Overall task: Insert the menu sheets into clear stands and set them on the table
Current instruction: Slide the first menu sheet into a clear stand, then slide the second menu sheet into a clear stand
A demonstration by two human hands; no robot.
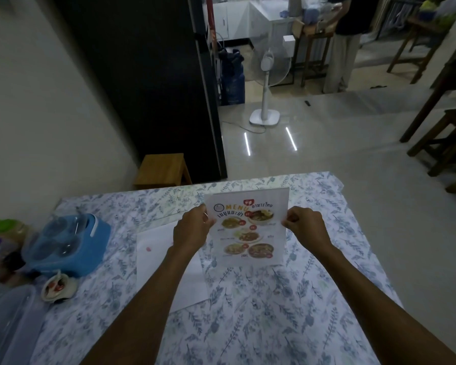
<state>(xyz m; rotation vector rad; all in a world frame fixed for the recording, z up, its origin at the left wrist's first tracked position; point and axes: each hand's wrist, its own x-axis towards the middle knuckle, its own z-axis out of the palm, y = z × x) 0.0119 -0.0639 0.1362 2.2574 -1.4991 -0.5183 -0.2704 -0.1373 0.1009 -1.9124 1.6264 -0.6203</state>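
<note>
Head camera looks forward-down, close over table (274,312).

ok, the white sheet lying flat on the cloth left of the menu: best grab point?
Take the white sheet by its near corner, coming from the person's side. It lies flat on the tablecloth, so a corner must be lifted first. The left forearm crosses its right part and the blue container stands left of it.

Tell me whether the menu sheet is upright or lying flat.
Upright: the menu sheet is held by its side edges between left hand and right hand, printed side facing the camera.
</note>
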